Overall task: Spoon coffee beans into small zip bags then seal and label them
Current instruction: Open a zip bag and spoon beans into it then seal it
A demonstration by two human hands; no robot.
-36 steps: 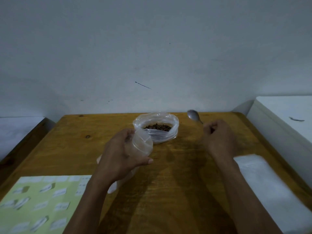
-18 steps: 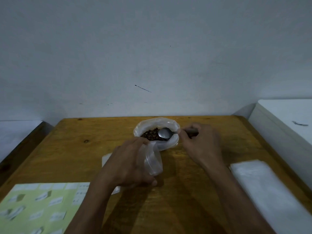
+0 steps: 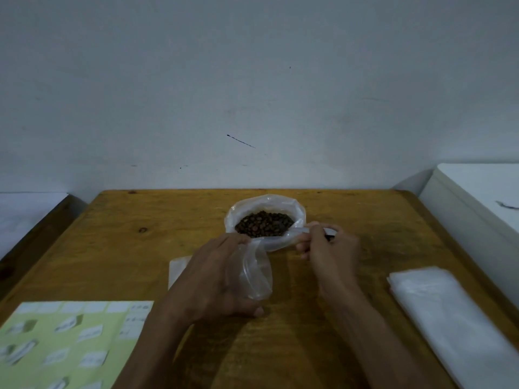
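Left hand (image 3: 216, 279) grips an open small zip bag (image 3: 257, 272); right hand (image 3: 327, 245) pinches the spoon handle (image 3: 328, 233) at the bag of coffee beans (image 3: 264, 223).

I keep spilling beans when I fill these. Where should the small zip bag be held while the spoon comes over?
Hold the small zip bag by its side just under the open mouth, from the left, as the left hand does. The film is limp, so a grip there probably keeps the mouth open toward the big bag of beans and the right hand.

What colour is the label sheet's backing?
Pale green, under white labels, on the label sheet, seen in the head view.
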